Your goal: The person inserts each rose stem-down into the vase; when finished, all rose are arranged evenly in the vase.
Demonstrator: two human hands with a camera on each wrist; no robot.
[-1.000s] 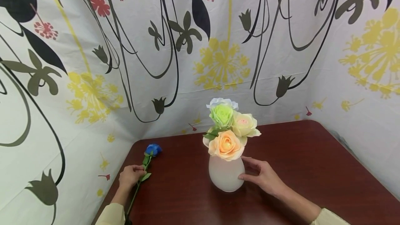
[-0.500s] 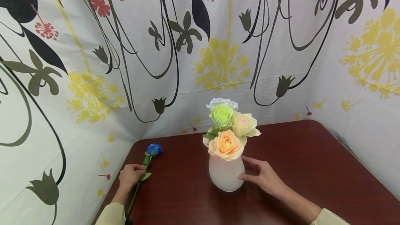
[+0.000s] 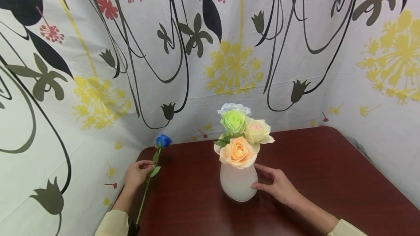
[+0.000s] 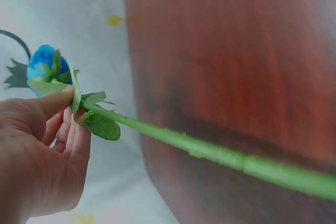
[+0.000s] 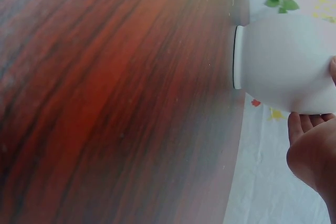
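Between thumb and fingers, my left hand [image 3: 137, 174] pinches the green stem of a blue rose [image 3: 163, 141] at the table's left side. In the left wrist view the rose's stem [image 4: 184, 142] slants away from the hand, with leaves [image 4: 103, 126] by the fingertips. A white rounded vase [image 3: 238, 183] stands upright on the table, filled with peach [image 3: 238, 152], green, cream and pale blue-white roses. My right hand [image 3: 279, 187] holds the vase from its right side, thumb in front and fingers behind. The right wrist view shows fingers against the vase wall [image 5: 286, 64].
The dark red-brown wooden table [image 3: 187, 199] has rounded far corners. White cloth [image 3: 147, 94] printed with flowers and vines hangs right behind the table and along both sides.
My left hand has lifted the blue rose; its bloom is higher and the stem stands steeper. The right hand and the vase have stayed in place.
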